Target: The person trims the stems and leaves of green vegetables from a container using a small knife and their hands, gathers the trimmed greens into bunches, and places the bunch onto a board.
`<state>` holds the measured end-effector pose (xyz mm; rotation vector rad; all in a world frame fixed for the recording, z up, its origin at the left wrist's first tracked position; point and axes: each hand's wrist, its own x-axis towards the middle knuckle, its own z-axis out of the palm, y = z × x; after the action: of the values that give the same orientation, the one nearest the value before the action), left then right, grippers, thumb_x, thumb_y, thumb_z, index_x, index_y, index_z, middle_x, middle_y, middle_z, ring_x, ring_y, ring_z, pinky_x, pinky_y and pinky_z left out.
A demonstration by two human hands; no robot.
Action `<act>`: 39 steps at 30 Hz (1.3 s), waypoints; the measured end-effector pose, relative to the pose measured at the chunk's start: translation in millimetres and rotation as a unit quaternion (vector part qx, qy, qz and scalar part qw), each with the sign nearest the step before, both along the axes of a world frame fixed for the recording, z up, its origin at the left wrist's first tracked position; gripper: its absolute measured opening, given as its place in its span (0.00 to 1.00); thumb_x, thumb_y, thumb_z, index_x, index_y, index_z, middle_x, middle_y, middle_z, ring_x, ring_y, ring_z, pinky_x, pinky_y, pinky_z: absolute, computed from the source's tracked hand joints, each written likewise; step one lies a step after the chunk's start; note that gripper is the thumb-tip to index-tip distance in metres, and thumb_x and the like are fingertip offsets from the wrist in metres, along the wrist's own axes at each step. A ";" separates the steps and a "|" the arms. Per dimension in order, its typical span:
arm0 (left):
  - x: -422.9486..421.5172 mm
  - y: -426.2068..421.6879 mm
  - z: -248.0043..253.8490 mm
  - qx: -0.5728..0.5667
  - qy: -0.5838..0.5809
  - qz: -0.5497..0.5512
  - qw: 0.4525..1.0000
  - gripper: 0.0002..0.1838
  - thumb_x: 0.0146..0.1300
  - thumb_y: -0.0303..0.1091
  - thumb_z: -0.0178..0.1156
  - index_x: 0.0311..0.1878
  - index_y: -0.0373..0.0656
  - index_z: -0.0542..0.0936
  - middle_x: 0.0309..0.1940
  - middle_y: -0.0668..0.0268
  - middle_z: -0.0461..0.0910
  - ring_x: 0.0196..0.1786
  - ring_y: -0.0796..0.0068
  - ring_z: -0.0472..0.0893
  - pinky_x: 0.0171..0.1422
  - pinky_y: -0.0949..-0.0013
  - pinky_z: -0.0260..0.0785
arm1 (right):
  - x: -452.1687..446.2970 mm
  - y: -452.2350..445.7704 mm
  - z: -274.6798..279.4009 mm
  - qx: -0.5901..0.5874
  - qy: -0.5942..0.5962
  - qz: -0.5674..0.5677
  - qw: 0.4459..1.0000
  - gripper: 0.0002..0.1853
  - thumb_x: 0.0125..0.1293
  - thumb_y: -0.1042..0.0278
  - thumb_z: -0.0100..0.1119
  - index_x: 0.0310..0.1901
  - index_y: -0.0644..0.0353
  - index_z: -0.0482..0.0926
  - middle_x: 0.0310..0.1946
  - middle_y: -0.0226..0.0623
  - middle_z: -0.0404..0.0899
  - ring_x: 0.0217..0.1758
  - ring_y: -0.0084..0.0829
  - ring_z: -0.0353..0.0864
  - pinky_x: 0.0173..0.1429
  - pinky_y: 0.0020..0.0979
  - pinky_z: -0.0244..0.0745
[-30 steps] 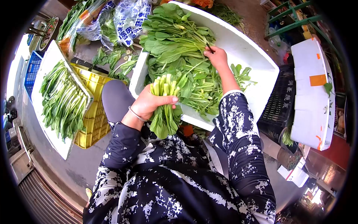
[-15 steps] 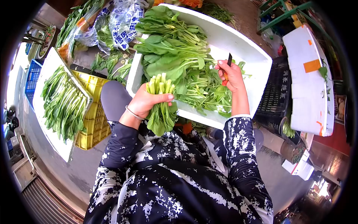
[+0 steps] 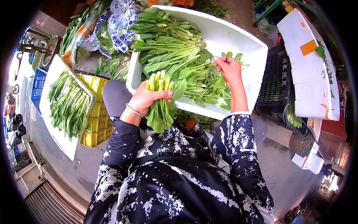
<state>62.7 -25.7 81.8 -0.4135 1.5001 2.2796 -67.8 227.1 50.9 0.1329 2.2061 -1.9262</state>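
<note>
My left hand (image 3: pixel 145 98) is closed round a bunch of leafy greens (image 3: pixel 161 84), its pale cut stems up and its leaves hanging below. Over the right part of a white foam box (image 3: pixel 244 41), my right hand (image 3: pixel 229 70) has thumb and forefinger close together. A bit of the knife's orange handle (image 3: pixel 225 79) shows under its curled fingers; the blade is hidden. Long-stemmed greens (image 3: pixel 167 44) lie heaped in the box beneath and between my hands, with looser leafy stems near my right hand.
On the left, a white foam lid (image 3: pixel 56 128) bearing rows of greens leans on a yellow crate (image 3: pixel 97 130). Plastic-wrapped greens (image 3: pixel 121 31) lie at the upper left. A black crate (image 3: pixel 274 80) and another white foam box (image 3: pixel 298 56) stand on the right.
My right hand has drawn back from the heaped greens to the right, and the knife's dark blade has gone out of sight. My left hand keeps its bunch. The view has shifted slightly.
</note>
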 end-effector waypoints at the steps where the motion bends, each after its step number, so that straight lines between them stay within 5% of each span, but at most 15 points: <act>1: -0.8 -0.4 -1.0 0.007 0.015 -0.002 1.000 0.11 0.47 0.20 0.64 0.35 0.35 0.76 0.27 0.66 0.78 0.26 0.76 0.77 0.34 0.73 0.72 | 2.3 6.0 6.2 -0.053 -0.034 -0.004 0.998 0.10 0.55 0.65 0.64 0.31 0.63 0.77 0.23 0.33 0.78 0.17 0.14 0.68 0.17 0.15 0.59; 2: -1.8 -1.0 -0.2 0.007 0.016 -0.001 1.000 0.11 0.47 0.20 0.64 0.35 0.35 0.76 0.27 0.66 0.78 0.26 0.76 0.77 0.34 0.73 0.72 | 1.3 10.7 12.4 -0.053 -0.033 -0.003 0.998 0.10 0.55 0.65 0.64 0.31 0.63 0.77 0.23 0.33 0.78 0.17 0.14 0.68 0.17 0.15 0.59; 4: -3.1 -3.2 1.4 -0.006 0.015 -0.003 1.000 0.10 0.48 0.20 0.64 0.35 0.35 0.76 0.28 0.65 0.78 0.27 0.75 0.78 0.34 0.73 0.72 | 3.4 19.5 17.4 -0.295 -0.023 -0.025 0.955 0.10 0.55 0.65 0.64 0.30 0.63 0.76 0.22 0.33 0.78 0.17 0.15 0.69 0.17 0.15 0.59; 6: -4.6 -2.4 1.6 -0.012 0.020 -0.009 1.000 0.11 0.48 0.21 0.64 0.36 0.35 0.76 0.30 0.63 0.79 0.28 0.75 0.78 0.35 0.73 0.72 | 0.0 13.7 17.0 -0.014 0.039 -0.036 0.998 0.12 0.54 0.64 0.65 0.31 0.63 0.76 0.22 0.34 0.77 0.17 0.15 0.69 0.17 0.15 0.59; 10: -6.8 3.3 16.1 -0.022 0.046 -0.029 0.998 0.15 0.49 0.22 0.63 0.42 0.36 0.75 0.35 0.60 0.79 0.32 0.73 0.78 0.39 0.73 0.72 | 12.9 8.7 35.6 -0.059 0.012 0.016 0.998 0.12 0.54 0.63 0.65 0.31 0.63 0.76 0.22 0.32 0.78 0.17 0.14 0.69 0.17 0.14 0.59; 13: -12.0 13.6 18.5 -0.072 0.084 -0.055 0.992 0.22 0.49 0.23 0.63 0.50 0.36 0.74 0.43 0.65 0.78 0.41 0.78 0.77 0.45 0.76 0.69 | 21.3 8.2 36.6 -0.074 0.021 0.017 0.997 0.13 0.54 0.61 0.65 0.30 0.62 0.76 0.22 0.31 0.78 0.16 0.13 0.69 0.15 0.13 0.57; 17: -17.1 39.0 7.0 -0.083 0.060 -0.087 0.991 0.29 0.47 0.19 0.64 0.56 0.38 0.70 0.42 0.69 0.76 0.40 0.81 0.75 0.47 0.76 0.69 | 27.0 13.2 30.2 -0.148 -0.030 -0.008 0.988 0.14 0.54 0.58 0.65 0.29 0.60 0.75 0.21 0.30 0.77 0.14 0.13 0.68 0.11 0.14 0.54; 24: -19.4 77.0 5.5 -0.019 0.038 -0.109 0.993 0.19 0.46 0.20 0.66 0.43 0.39 0.74 0.36 0.71 0.77 0.37 0.80 0.76 0.45 0.75 0.69 | 46.8 24.1 20.4 -0.265 -0.052 -0.064 0.961 0.16 0.54 0.54 0.65 0.32 0.60 0.75 0.23 0.30 0.76 0.14 0.15 0.66 0.11 0.15 0.53; 30: -31.4 100.7 -1.6 -0.029 0.050 -0.061 0.996 0.16 0.47 0.23 0.67 0.40 0.38 0.77 0.34 0.69 0.79 0.34 0.81 0.77 0.41 0.75 0.70 | 81.9 25.6 12.3 -0.233 -0.117 -0.029 0.965 0.22 0.55 0.58 0.63 0.47 0.63 0.73 0.23 0.27 0.72 0.14 0.13 0.62 0.13 0.14 0.52; 39: -36.2 135.8 -9.0 -0.080 0.038 -0.072 0.993 0.16 0.47 0.23 0.67 0.41 0.38 0.77 0.34 0.69 0.79 0.34 0.80 0.77 0.41 0.75 0.71 | 79.2 39.1 -13.9 -0.385 -0.102 -0.078 0.914 0.10 0.53 0.70 0.64 0.31 0.58 0.71 0.23 0.27 0.71 0.16 0.16 0.63 0.15 0.16 0.53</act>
<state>26.5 110.1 72.8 -0.2568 1.7005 2.0935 11.3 266.3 36.9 0.3641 1.2085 -2.5702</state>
